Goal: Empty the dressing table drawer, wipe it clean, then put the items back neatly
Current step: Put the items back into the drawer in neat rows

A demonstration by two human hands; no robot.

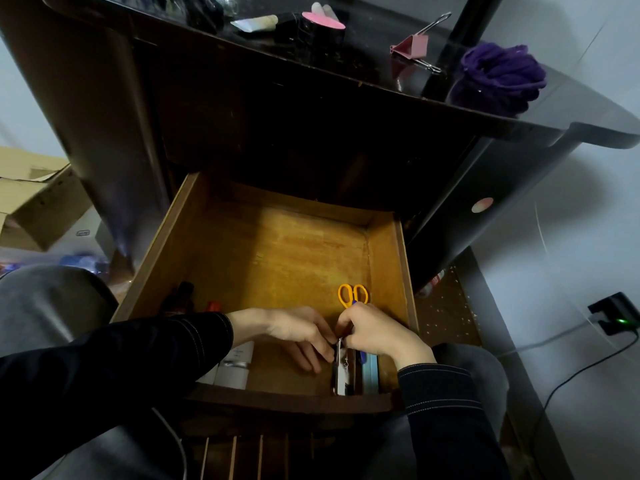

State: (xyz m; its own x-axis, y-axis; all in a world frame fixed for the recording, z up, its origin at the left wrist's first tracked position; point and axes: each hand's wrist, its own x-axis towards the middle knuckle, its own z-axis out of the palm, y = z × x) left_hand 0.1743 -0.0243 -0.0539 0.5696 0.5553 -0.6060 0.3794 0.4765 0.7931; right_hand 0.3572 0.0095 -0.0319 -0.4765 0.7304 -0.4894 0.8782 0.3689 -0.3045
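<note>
The dressing table [104, 109] stands over me with its one drawer [388, 271] pulled right out above my knees. Most of the drawer's wooden floor lies bare, and what is in it sits in a row against the near wall, so I judge the emptying and wiping are done and I am partway through putting things back, though the same picture could fit the last of the clearing out. One purple cloth [498, 77] lies bunched on the tabletop, likely what did the wiping. In the drawer I count what looks like two white boxes [235, 365] at the near left, and at the near right two flat things stood on edge, a black-and-white packet [343, 374] and a pale blue one [372, 368] touching beside it. My left hand [298, 336] and right hand [377, 332] meet over the packet's top edge, fingers of both curled and pinching it, squaring it up. One pair of orange-handled scissors [353, 295] pokes out just beyond my right hand; whether that hand touches them I cannot tell. One dark bottle [178, 299] and one red-capped thing [213, 305] stand at the left. Left to bring back from the tabletop: one black pot with a pink lid [311, 31], one white tube [256, 23], one pink binder clip [412, 45].
</note>
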